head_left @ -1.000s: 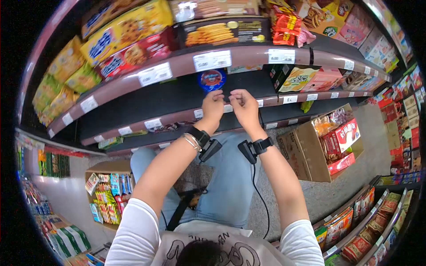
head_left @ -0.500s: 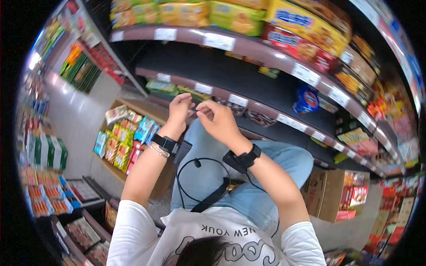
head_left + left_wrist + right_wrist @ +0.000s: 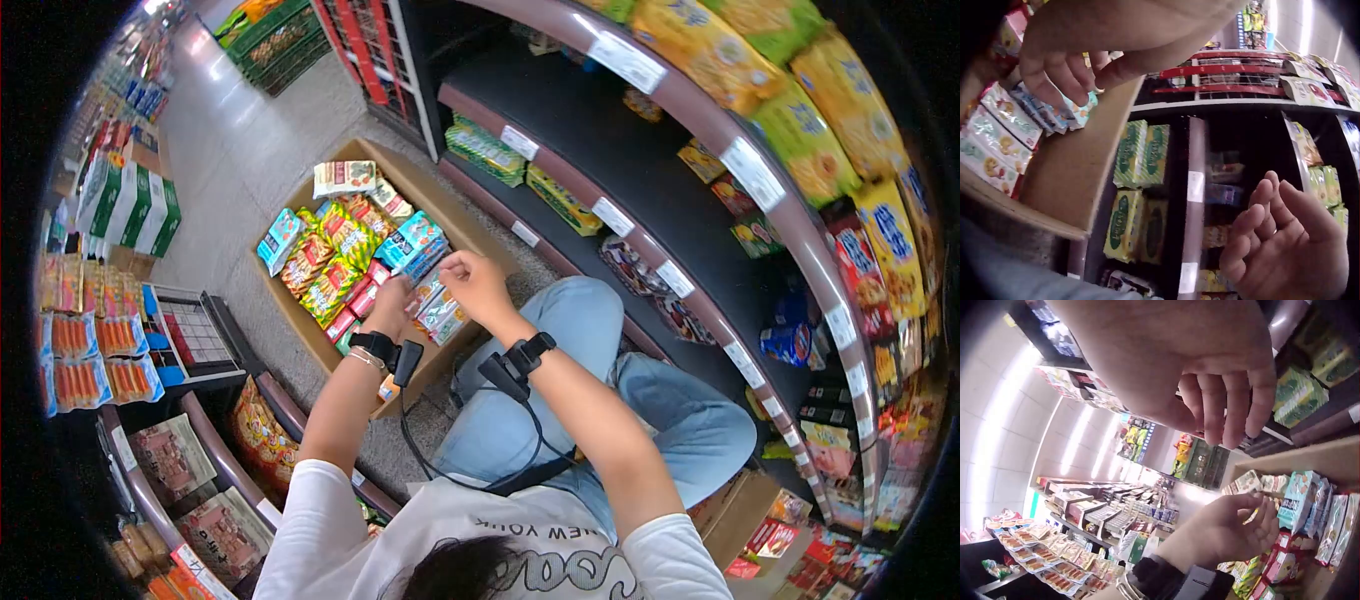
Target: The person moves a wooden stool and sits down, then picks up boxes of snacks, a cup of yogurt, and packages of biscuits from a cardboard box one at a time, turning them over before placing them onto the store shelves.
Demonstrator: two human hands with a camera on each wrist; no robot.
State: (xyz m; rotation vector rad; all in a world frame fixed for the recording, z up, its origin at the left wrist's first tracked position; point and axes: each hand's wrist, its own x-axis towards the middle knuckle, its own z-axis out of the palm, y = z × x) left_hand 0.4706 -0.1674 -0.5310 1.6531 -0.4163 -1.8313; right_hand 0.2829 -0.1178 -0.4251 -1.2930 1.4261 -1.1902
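My left hand (image 3: 395,303) hovers over the near side of a cardboard box (image 3: 375,155) full of snack packets, its fingers loosely bent and holding nothing. Just right of it, my right hand (image 3: 478,285) overlaps the box's right part, also without anything in it; the right wrist view shows its fingers (image 3: 1235,409) hanging relaxed. Between and beyond the hands lie blue packets (image 3: 412,243). Yellow-green packets (image 3: 350,238) fill the middle of the box, and a white packet (image 3: 345,178) lies at its far end. Pale long packets (image 3: 997,144) stand near the box wall in the left wrist view.
On the right runs a dark shelf (image 3: 620,130) with yellow-green boxes (image 3: 485,150) low down and yellow cookie packs (image 3: 700,50) higher up. Another cardboard box (image 3: 735,510) stands at lower right. A rack of sausage packs (image 3: 100,350) is at left. Cables (image 3: 410,440) hang between the forearms.
The view has swung left from the shelf to the box of snack packets. Both hands have moved from in front of the shelf to over that box, still holding nothing.
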